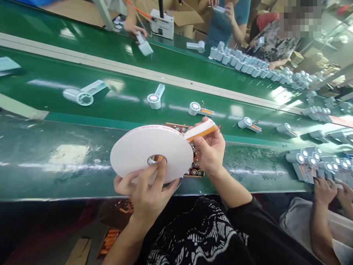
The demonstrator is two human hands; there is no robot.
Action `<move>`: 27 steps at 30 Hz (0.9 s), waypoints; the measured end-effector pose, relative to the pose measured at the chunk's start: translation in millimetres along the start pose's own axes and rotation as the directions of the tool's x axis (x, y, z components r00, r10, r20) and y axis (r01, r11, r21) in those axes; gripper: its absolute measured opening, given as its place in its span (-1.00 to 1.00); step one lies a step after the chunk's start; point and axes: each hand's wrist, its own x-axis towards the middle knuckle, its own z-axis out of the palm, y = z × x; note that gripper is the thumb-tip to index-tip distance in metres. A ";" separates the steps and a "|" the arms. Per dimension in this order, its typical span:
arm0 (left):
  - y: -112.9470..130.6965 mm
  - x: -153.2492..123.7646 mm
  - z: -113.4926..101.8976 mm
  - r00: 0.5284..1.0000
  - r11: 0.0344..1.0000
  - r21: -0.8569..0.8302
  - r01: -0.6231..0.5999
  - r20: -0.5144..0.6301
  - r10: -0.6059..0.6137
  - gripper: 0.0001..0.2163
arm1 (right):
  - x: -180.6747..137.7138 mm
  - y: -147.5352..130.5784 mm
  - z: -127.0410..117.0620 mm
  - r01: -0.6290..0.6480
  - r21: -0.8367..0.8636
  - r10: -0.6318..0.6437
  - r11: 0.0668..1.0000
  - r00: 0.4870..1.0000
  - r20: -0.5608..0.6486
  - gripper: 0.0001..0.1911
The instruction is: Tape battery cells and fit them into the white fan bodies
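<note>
A large flat roll of white tape [135, 147] is held in my left hand [150, 191], its fingers spread over the face and reaching the centre hole. My right hand [212, 152] pinches an orange battery [203, 134] between thumb and fingers, beside the roll's right edge. Along the battery's upper side lies a white tape strip [197, 129]; whether it still joins the roll I cannot tell. A bit of red wire shows at the battery's far end. Partly hidden beneath roll and hand is a box of upright batteries [195, 172].
Pale blue fan housings, one nearby [154, 101], lie spaced along the green conveyor [124, 110]. More housings [242, 62] stand in rows across it, where other people handle some. At right, a co-worker's hands [325, 189] touch grouped housings [311, 160]. An orange-filled box [110, 239] sits below the table.
</note>
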 end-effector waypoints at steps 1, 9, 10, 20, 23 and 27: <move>7.5 -3.3 2.3 1.000 1.000 -0.026 -0.011 0.015 0.012 -0.13 | 1.0 -2.7 -2.6 0.017 -0.013 -0.017 1.000 0.999 -0.032 -0.33; -59.5 -61.9 -12.4 0.981 0.996 -0.069 0.053 0.188 -0.039 -0.49 | 74.5 -52.6 -100.3 0.353 -0.145 -0.381 0.924 0.875 -0.299 -0.20; -87.3 -69.5 -15.3 0.974 0.991 0.020 0.130 0.184 -0.131 -0.51 | 67.4 -45.6 -116.8 0.276 -0.166 -0.316 0.947 0.895 -0.314 -0.17; -131.2 76.9 64.7 0.918 0.985 0.041 0.166 0.360 -0.170 -0.69 | -36.7 22.8 -233.2 -0.095 -0.233 -0.077 0.968 0.771 -0.632 -0.32; -94.8 186.0 132.2 0.692 0.970 0.205 0.134 0.681 -0.239 -0.54 | -24.9 23.2 -225.7 -0.081 -0.276 -0.104 0.958 0.797 -0.595 -0.31; -77.1 256.3 204.2 0.576 0.952 0.268 0.150 0.759 -0.305 -0.56 | -19.2 32.2 -223.7 -0.090 -0.376 -0.129 0.922 0.845 -0.519 -0.31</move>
